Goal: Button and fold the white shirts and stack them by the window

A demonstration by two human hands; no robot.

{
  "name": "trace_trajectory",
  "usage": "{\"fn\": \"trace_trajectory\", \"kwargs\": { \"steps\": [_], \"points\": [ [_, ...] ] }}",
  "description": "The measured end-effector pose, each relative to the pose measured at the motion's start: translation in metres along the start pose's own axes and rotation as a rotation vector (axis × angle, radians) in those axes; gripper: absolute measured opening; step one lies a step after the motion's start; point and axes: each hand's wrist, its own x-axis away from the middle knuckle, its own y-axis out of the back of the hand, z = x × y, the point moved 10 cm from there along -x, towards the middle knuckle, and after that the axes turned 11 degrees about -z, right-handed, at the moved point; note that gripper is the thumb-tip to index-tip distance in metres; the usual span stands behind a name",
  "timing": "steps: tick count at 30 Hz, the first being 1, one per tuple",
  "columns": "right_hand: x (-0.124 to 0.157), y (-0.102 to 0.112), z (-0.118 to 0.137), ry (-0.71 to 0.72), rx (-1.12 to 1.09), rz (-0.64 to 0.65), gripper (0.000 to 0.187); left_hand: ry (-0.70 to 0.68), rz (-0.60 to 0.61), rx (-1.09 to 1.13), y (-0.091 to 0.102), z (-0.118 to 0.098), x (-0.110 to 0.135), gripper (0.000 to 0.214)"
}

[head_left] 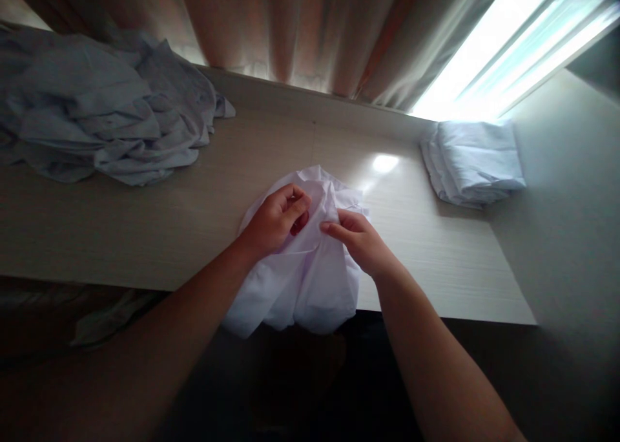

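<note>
A crumpled white garment lies on the light wooden table and hangs over its front edge. My left hand pinches the cloth near its upper part, fingers curled round a fold. Just to its right, my right hand also grips the fabric, fingers pressed together on it. The two hands are close together, almost touching. A small dark red spot shows between the left fingers; I cannot make out what it is.
A loose heap of pale blue-grey garments covers the table's far left. A stack of folded white cloths sits at the far right by the wall. Curtains and a bright window run behind the table.
</note>
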Motion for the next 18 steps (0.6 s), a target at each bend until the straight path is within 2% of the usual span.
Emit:
{"fn": "trace_trajectory", "kwargs": {
  "steps": [4, 12, 14, 18],
  "points": [
    [-0.004, 0.016, -0.001, -0.046, -0.233, -0.123, 0.015, -0.096, 0.124, -0.302, -0.007, -0.005, 0.006, 0.034],
    [-0.005, 0.036, 0.004, 0.022, -0.300, -0.329, 0.020, -0.214, 0.263, -0.614, -0.018, -0.015, 0.016, 0.032],
    [-0.005, 0.037, 0.005, 0.034, -0.306, -0.345, 0.020, -0.246, 0.231, -0.697, -0.016, -0.018, 0.015, 0.024],
    [-0.005, 0.040, 0.008, 0.058, -0.353, -0.373, 0.017, -0.291, -0.011, -0.869, 0.004, -0.033, 0.011, 0.019]
  ]
}}
